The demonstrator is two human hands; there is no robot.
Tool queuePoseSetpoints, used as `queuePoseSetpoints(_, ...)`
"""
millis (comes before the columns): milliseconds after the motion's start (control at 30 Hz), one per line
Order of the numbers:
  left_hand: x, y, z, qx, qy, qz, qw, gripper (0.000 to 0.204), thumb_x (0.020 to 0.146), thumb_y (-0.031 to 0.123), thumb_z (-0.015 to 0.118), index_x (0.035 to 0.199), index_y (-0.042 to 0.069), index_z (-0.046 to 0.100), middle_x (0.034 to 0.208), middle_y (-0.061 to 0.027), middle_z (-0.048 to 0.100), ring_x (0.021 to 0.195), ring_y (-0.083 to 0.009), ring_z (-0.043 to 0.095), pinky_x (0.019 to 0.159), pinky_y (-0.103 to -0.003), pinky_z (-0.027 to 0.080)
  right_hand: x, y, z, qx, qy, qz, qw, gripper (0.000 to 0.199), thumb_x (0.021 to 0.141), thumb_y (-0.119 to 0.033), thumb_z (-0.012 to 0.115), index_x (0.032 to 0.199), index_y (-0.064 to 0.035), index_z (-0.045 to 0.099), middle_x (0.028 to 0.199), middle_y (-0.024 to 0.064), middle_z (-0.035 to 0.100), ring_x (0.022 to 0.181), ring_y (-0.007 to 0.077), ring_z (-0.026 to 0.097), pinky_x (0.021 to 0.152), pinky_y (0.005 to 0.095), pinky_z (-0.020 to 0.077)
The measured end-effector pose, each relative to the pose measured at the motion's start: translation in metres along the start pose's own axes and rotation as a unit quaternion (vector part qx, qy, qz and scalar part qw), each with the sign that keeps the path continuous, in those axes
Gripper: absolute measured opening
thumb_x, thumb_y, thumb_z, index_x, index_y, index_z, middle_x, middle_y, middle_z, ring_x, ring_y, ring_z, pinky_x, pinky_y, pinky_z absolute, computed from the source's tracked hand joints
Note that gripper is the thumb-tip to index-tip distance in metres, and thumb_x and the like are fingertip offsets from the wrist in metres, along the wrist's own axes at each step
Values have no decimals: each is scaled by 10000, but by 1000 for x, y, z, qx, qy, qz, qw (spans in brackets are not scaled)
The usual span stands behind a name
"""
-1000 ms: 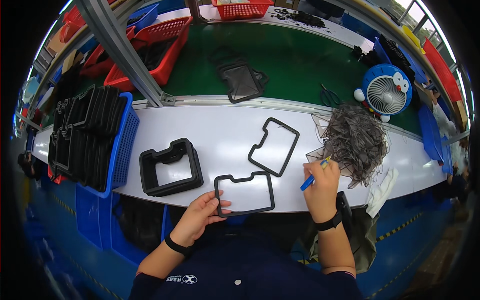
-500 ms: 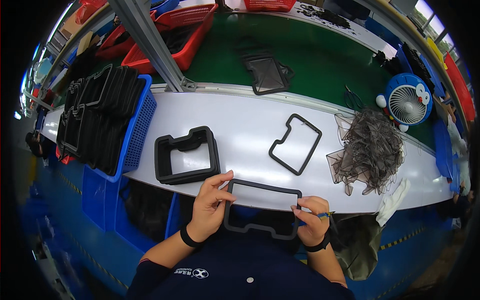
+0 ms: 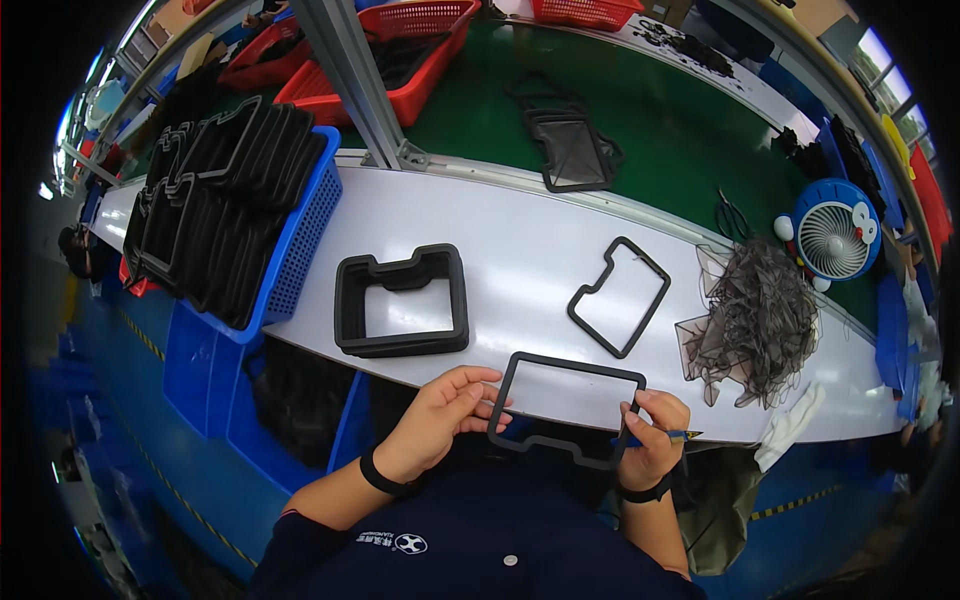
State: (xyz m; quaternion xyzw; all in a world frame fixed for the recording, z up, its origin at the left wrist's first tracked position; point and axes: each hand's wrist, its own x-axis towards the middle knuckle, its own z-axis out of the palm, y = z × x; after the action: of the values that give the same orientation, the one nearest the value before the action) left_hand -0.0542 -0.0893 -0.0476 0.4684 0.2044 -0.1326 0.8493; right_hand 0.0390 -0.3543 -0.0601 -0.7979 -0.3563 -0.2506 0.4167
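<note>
far off to the left of your left hand's grip, a blue basket (image 3: 300,235) sits on the table (image 3: 520,240), packed with black frames (image 3: 215,200) standing on edge. nearer, up and to the left of that grip, a thick black moulded frame (image 3: 402,300) lies flat on the white surface.

your left hand (image 3: 437,420) pinches the left edge of a thin black gasket (image 3: 565,408), thumb on top, fingers curled under. the gasket is held at the near edge of the table, partly over the white top and partly over your lap, lying roughly level between both hands.

straight up from the gasket, a second thin black gasket (image 3: 618,296) rests flat and tilted on the table, apart from the one you hold.

your right hand (image 3: 655,438) closes on the gasket's right edge, and the same grip keeps a small blue tool (image 3: 680,435) tucked against the fingers.

up and to the right of that grip lies a heap of dark trimmed strips (image 3: 762,320) on clear plastic. just right of the grip, a white glove (image 3: 792,425) hangs at the table's edge. farther up, a small blue and white fan (image 3: 835,230) stands on the green belt.
</note>
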Motion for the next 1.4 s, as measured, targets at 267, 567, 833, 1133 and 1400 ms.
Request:
queuePoseSetpoints(267,0,0,-5,-17,-9,-27,999,317,1007,131,591,1305,55,514,1116,-129,680,990,-213,704,892,-328,572,-3,4,-2,-2,-25,-36,999,485,659,157,773,1034,-108,620,1116,115,650,1018,313,615,822,378,542)
queuePoseSetpoints(567,3,-6,-10,-69,-46,-41,996,414,931,-16,640,1310,61,492,1120,-121,678,1071,-233,693,907,-312,569,-4,2,-7,-21,-23,-28,999,486,656,159,767,1032,-111,618,1115,115,652,1011,317,619,825,380,539)
queuePoseSetpoints(833,5,-9,-11,-91,-95,-27,991,528,868,-135,585,1363,14,474,1241,-164,623,1174,-261,648,990,-349,541,-9,9,-9,-28,-5,-3,1000,423,729,136,769,1023,-115,598,1115,133,638,1025,320,613,828,369,546)
queuePoseSetpoints(1133,-1,-4,-5,-1,-48,-23,999,552,879,-149,472,1419,-38,441,1334,-189,594,1194,-268,640,1074,-376,482,-9,13,-14,0,14,18,1000,387,773,133,747,1031,-111,594,1157,154,616,1067,316,601,865,373,537)
queuePoseSetpoints(1400,-10,-14,6,429,-58,283,856,421,883,-134,549,1205,97,689,1363,-139,612,1290,-301,569,1059,-373,490,15,32,-44,-35,158,51,985,259,872,132,652,1054,-29,564,1225,182,597,1143,271,595,970,357,504)
